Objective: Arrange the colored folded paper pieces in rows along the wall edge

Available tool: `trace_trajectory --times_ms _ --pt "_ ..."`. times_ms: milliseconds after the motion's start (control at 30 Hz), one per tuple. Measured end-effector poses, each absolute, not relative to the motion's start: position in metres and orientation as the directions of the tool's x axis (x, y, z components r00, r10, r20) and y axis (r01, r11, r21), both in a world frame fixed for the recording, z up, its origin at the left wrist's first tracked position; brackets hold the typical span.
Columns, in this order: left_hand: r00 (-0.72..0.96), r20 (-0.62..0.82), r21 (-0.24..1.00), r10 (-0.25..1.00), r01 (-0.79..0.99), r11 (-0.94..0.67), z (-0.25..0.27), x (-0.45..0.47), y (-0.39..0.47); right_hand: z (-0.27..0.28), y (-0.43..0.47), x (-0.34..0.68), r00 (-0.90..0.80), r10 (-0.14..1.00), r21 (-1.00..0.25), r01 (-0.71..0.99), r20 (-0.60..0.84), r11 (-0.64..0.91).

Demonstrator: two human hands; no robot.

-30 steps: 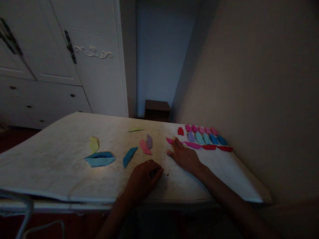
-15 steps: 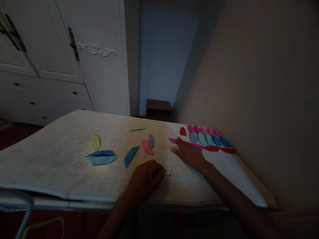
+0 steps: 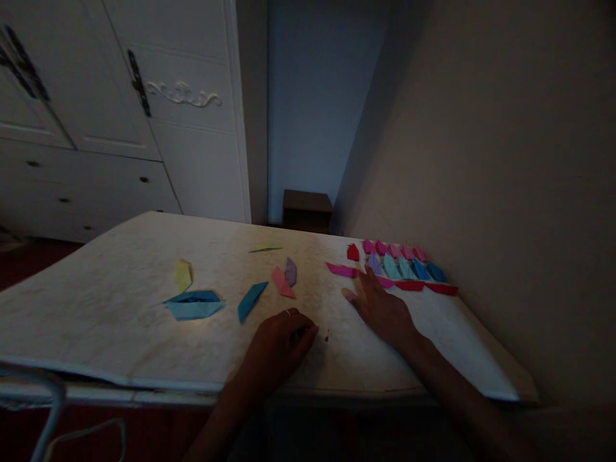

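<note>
My right hand lies flat on the white table, fingers spread, its fingertips touching a row of flat magenta and red folded papers. Behind that row stand small folded pieces in purple, light blue and blue, and further back pink and red ones. My left hand rests near the front edge with fingers curled under; whether it holds anything is hidden. Ahead of it lie a blue folded strip, a pink piece and a purple piece.
A light blue paper boat and a yellow folded piece lie at the left, a green strip further back. White wardrobe behind, wall at right, a dark small stand in the corner.
My right hand has slid to the right along the magenta row, uncovering the leftmost magenta piece. The left hand has stayed put.
</note>
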State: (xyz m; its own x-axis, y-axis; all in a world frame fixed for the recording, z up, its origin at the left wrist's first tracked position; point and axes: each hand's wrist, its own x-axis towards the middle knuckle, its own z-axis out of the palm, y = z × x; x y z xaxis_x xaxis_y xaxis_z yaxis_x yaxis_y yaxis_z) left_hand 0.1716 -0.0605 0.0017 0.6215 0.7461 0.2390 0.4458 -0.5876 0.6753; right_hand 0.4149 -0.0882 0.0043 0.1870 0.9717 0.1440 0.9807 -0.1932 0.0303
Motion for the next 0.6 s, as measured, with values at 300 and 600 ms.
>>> trace_trajectory --times_ms 300,600 --pt "0.623 0.24 0.683 0.745 0.437 -0.586 0.001 0.172 -0.06 -0.003 -0.101 0.439 0.303 0.949 0.044 0.951 0.092 -0.308" --pt "0.619 0.271 0.643 0.737 0.453 -0.618 0.001 0.173 -0.061 0.002 -0.103 0.45 0.306 0.951 -0.07 0.95 0.047 -0.303"
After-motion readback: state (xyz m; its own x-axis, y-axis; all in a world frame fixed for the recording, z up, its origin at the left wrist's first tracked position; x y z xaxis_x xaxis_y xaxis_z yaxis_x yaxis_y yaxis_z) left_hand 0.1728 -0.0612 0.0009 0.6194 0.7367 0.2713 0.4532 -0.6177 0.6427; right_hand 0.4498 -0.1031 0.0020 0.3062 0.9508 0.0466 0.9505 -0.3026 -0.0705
